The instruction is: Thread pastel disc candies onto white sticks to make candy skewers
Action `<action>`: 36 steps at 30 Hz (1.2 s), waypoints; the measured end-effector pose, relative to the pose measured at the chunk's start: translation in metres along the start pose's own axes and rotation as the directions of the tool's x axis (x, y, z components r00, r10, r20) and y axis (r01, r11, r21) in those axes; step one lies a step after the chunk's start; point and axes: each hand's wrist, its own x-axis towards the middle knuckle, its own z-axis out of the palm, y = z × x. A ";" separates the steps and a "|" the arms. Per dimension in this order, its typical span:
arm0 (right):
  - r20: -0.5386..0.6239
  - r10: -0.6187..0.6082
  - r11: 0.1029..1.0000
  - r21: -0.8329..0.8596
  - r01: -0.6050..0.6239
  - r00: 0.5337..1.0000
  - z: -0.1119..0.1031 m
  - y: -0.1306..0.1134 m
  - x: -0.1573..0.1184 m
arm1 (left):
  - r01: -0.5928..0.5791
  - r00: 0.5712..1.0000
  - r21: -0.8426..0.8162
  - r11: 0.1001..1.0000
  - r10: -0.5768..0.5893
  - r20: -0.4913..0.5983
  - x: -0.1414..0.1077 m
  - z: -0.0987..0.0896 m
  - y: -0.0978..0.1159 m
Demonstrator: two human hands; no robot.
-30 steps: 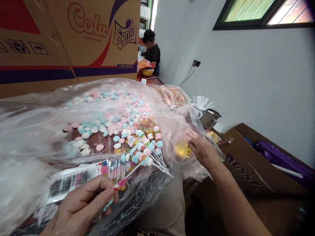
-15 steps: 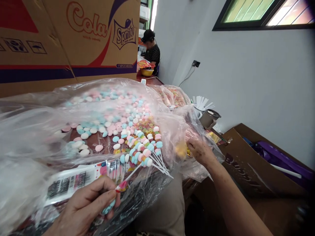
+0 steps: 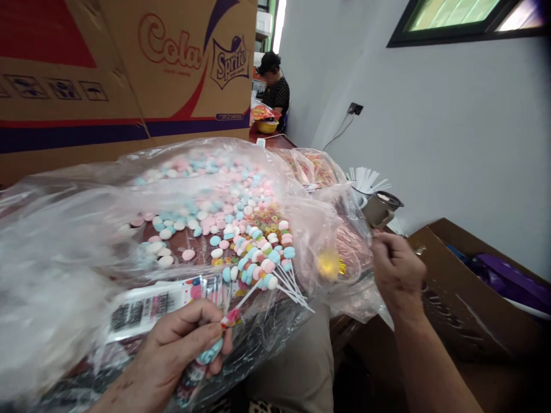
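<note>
My left hand point(image 3: 181, 344) is closed round a candy stick point(image 3: 209, 351) in a clear printed wrapper, gathered at its neck. Its white stick points up and right toward a pile of candy skewers point(image 3: 258, 261) threaded with pink, white and blue discs. My right hand point(image 3: 398, 272) is pinched shut beside the clear plastic bag, just below a grey mug point(image 3: 382, 207). What its fingertips hold, if anything, is too small to make out. Gold twist ties point(image 3: 342, 265) lie to its left. Flat printed wrappers point(image 3: 146, 310) rest beyond my left hand.
Loose candy discs point(image 3: 206, 218) and small ring candies point(image 3: 264, 218) spread across a large plastic bag point(image 3: 64, 229). A tall carton point(image 3: 172, 109) stands behind. White sticks point(image 3: 365, 179) fill a cup near the mug. An open carton point(image 3: 456, 287) is at right. Another person point(image 3: 275, 92) sits farther back.
My right hand has moved right and up, away from the gold twist ties, with its fingers pinched. My left hand keeps its hold on the wrapped candy stick. The view has shifted slightly left.
</note>
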 end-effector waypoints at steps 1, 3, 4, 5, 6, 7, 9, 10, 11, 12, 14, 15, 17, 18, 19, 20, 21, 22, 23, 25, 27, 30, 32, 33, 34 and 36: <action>-0.076 -0.009 0.998 0.055 0.013 0.997 -0.001 -0.011 -0.007 | -0.013 1.000 -0.028 1.000 0.014 0.025 0.001 0.001 0.000; -0.092 -0.105 0.967 0.221 0.123 0.990 0.000 -0.041 -0.025 | -0.045 0.993 -0.078 0.996 0.053 0.108 0.005 0.005 -0.001; -0.020 -0.191 0.923 0.338 0.186 0.981 0.003 -0.059 -0.036 | -0.065 0.986 -0.106 0.992 0.080 0.145 0.007 0.008 -0.002; 0.058 -0.275 0.863 0.454 0.220 0.960 0.008 -0.078 -0.048 | -0.085 0.979 -0.133 0.987 0.107 0.170 0.009 0.010 -0.004; 0.136 -0.339 0.798 0.565 0.208 0.931 0.013 -0.097 -0.060 | -0.099 0.975 -0.155 0.983 0.127 0.183 0.011 0.013 -0.005; 0.198 -0.388 0.738 0.652 0.174 0.900 0.019 -0.113 -0.071 | -0.108 0.974 -0.176 0.978 0.139 0.178 0.013 0.016 -0.006; 0.290 -0.417 0.670 0.738 0.076 0.862 0.030 -0.137 -0.090 | -0.108 0.978 -0.210 0.972 0.142 0.151 0.014 0.019 -0.006; 0.330 -0.420 0.650 0.759 0.027 0.845 0.035 -0.145 -0.096 | -0.104 0.981 -0.225 0.969 0.137 0.135 0.014 0.020 -0.006; 0.369 -0.423 0.635 0.772 -0.019 0.828 0.039 -0.149 -0.100 | -0.100 0.985 -0.241 0.965 0.130 0.114 0.014 0.020 -0.005; 0.403 -0.430 0.621 0.781 -0.060 0.808 0.042 -0.151 -0.102 | -0.098 0.988 -0.255 0.962 0.124 0.091 0.014 0.019 -0.004; 0.452 -0.456 0.594 0.796 -0.116 0.766 0.045 -0.152 -0.103 | -0.104 0.992 -0.270 0.957 0.120 0.041 0.013 0.017 -0.003; 0.466 -0.472 0.585 0.801 -0.129 0.748 0.045 -0.151 -0.102 | -0.116 0.992 -0.272 0.955 0.125 0.016 0.012 0.016 -0.003; 0.482 -0.490 0.590 0.797 -0.131 0.726 0.046 -0.150 -0.100 | -0.139 0.990 -0.268 0.953 0.136 -0.031 0.013 0.015 -0.004; 0.489 -0.495 0.603 0.789 -0.122 0.718 0.047 -0.150 -0.100 | -0.151 0.988 -0.262 0.953 0.141 -0.058 0.013 0.015 -0.005; 0.495 -0.497 0.623 0.775 -0.103 0.713 0.048 -0.151 -0.101 | -0.160 0.986 -0.255 0.954 0.142 -0.087 0.014 0.015 -0.007; 0.488 -0.502 0.651 0.756 -0.059 0.714 0.049 -0.152 -0.103 | -0.163 0.984 -0.244 0.956 0.139 -0.114 0.016 0.016 -0.008; 0.456 -0.515 0.682 0.731 0.025 0.726 0.050 -0.153 -0.105 | -0.161 0.981 -0.230 0.960 0.130 -0.142 0.018 0.016 -0.009; 0.390 -0.541 0.706 0.692 0.150 0.745 0.052 -0.154 -0.107 | -0.156 0.978 -0.211 0.965 0.122 -0.167 0.020 0.017 -0.010; 0.295 -0.584 0.712 0.633 0.303 0.756 0.054 -0.155 -0.110 | -0.159 0.975 -0.189 0.969 0.124 -0.186 0.023 0.017 -0.011; 0.102 -0.710 0.650 0.476 0.592 0.697 0.057 -0.155 -0.112 | -0.187 0.966 -0.136 0.973 0.157 -0.205 0.028 0.016 -0.010; 0.009 -0.831 0.519 0.375 0.768 0.556 0.058 -0.152 -0.108 | -0.201 0.967 -0.058 0.978 0.189 -0.170 0.030 0.012 -0.006; -0.017 -0.946 0.289 0.412 0.864 0.324 0.056 -0.144 -0.096 | -0.094 0.995 0.152 0.984 0.097 -0.014 0.028 0.002 0.006; -0.018 -0.980 0.168 0.462 0.871 0.199 0.054 -0.139 -0.087 | -0.030 0.993 0.309 0.950 -0.007 0.115 0.025 -0.004 0.014; -0.004 -0.989 0.130 0.483 0.866 0.151 0.052 -0.137 -0.084 | -0.017 0.982 0.374 0.927 -0.054 0.180 0.024 -0.007 0.018; 0.016 -0.993 0.107 0.502 0.858 0.114 0.049 -0.136 -0.082 | -0.017 0.967 0.422 0.906 -0.093 0.239 0.023 -0.009 0.021; 0.060 -0.996 0.085 0.537 0.839 0.063 0.044 -0.137 -0.081 | -0.021 0.939 0.479 0.877 -0.148 0.311 0.022 -0.012 0.025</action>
